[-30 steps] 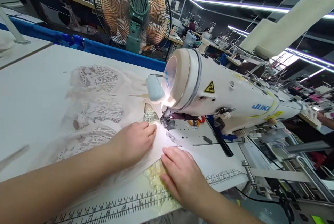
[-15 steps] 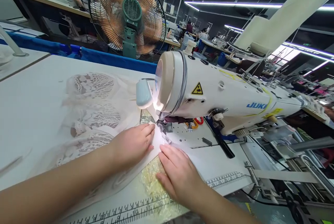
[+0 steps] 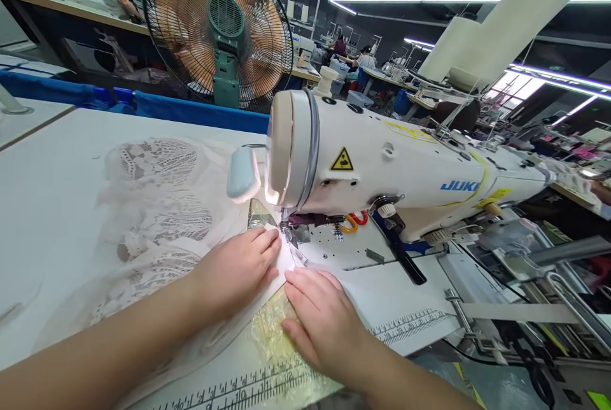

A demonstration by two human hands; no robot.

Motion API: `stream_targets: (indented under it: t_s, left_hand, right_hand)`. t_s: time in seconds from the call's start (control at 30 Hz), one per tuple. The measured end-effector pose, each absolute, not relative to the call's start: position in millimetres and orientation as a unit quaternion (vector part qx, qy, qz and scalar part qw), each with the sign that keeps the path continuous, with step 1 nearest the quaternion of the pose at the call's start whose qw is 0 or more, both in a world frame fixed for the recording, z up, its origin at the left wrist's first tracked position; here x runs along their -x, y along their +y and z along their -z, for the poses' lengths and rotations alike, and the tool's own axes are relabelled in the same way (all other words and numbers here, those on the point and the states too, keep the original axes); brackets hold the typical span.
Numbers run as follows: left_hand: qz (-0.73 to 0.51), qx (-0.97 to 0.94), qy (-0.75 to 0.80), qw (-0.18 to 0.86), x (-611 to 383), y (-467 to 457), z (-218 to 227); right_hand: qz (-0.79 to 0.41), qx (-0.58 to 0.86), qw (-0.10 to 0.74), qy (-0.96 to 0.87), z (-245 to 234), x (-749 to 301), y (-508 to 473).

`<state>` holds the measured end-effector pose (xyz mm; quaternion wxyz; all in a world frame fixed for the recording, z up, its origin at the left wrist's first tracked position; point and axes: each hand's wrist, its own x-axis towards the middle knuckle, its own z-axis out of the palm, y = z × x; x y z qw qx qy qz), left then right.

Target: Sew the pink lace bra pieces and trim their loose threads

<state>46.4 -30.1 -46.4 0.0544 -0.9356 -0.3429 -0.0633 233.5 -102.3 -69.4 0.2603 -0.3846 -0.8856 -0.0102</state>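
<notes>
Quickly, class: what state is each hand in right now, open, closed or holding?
Left hand: fingers bent on the pale fabric; cannot tell whether it grips.
Right hand: open, palm down, thumb over the yellow patch.

Single head-mounted view, facing forward and down.
The camera is looking over the forearms [image 3: 128, 337], framing the left hand [image 3: 238, 263], right hand [image 3: 324, 318] and sewing machine [image 3: 382, 155] at close range and the fan [image 3: 226, 15] beyond the table [image 3: 52, 206].

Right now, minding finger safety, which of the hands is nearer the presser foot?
The left hand; the right hand lies farther back, nearer the printed ruler.
</notes>
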Motion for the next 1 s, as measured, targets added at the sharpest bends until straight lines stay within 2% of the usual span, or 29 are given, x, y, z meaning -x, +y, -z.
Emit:
stream_targets:
  t_s: [0.77,1.0]
  left_hand:
    - [0.046,0.93,-0.365,-0.016,-51.1,-32.4,34.9]
    - [0.034,0.932,-0.361,-0.018,-53.0,-31.5,34.7]
  right_hand:
    - [-0.028,0.39,0.253,-0.885,68.6,-231.8,-101.5]
    - [-0.012,0.382,0.283,-0.88,68.4,-233.4,-100.6]
